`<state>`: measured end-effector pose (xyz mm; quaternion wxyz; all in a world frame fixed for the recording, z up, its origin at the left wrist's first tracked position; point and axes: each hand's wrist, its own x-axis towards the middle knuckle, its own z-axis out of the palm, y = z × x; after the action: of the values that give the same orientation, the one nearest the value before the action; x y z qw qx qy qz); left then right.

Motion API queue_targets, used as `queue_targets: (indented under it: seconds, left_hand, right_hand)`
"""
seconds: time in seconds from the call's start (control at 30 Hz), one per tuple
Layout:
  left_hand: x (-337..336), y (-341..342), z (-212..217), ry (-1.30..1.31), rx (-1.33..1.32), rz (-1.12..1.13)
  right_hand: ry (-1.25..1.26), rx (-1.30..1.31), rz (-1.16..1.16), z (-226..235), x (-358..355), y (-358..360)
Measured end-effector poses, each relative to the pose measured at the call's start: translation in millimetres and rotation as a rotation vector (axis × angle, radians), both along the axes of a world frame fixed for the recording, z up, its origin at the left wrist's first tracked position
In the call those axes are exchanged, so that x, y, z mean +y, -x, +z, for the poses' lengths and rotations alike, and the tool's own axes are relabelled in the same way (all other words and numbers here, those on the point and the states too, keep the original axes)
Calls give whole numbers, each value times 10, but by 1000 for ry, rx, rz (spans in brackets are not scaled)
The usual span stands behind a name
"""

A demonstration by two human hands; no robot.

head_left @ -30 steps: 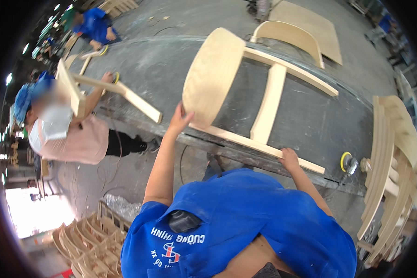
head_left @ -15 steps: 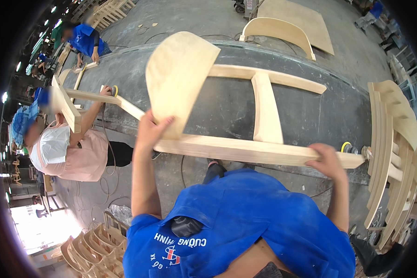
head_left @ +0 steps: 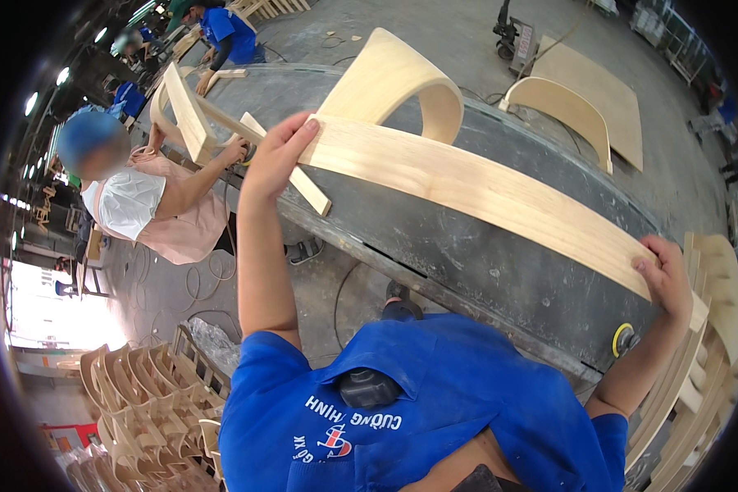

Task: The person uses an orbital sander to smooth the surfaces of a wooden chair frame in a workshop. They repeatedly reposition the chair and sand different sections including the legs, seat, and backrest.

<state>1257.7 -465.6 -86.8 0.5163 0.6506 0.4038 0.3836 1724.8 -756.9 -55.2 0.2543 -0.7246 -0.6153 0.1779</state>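
Observation:
A pale wooden chair frame is held up over the dark worktable, tilted so the broad side of its long, gently curved rail faces me. Its bent backrest panel curls round beyond the rail's left end; the crosspiece behind is hidden. At that left end, my left hand is closed on the rail, thumb on the near face. My right hand grips the same rail near its right end. A round sander with a yellow rim lies on the table by my right forearm.
At left a person in a pink apron works on another wooden frame. Curved parts are stacked at right and lower left. A bent panel and a flat sheet lie beyond the table.
The chair frame has been tipped and turned, its rail lifted and slanting down to the right. Its backrest has swung farther away. Both hands have kept their grip, and my view has shifted.

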Motion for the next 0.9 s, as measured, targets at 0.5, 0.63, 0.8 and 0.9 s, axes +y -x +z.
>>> queue_targets:
  seconds: [0.5,0.63,0.8,0.9]
  left_hand:
    - [9,-128,-383,59,-467,195]
    - [224,-267,-269,-151,-377,98]
    - [446,-447,-3,-121,-286,54]
    - [514,-562,103,-97,-272,65]
  right_hand:
    - [14,56,-16,-85,-21,-83]
    - [-48,-95,-99,-77,113,-274]
    - [-16,-72,-75,64,423,-484]
    - [-84,-105,-150,77,549,-521]
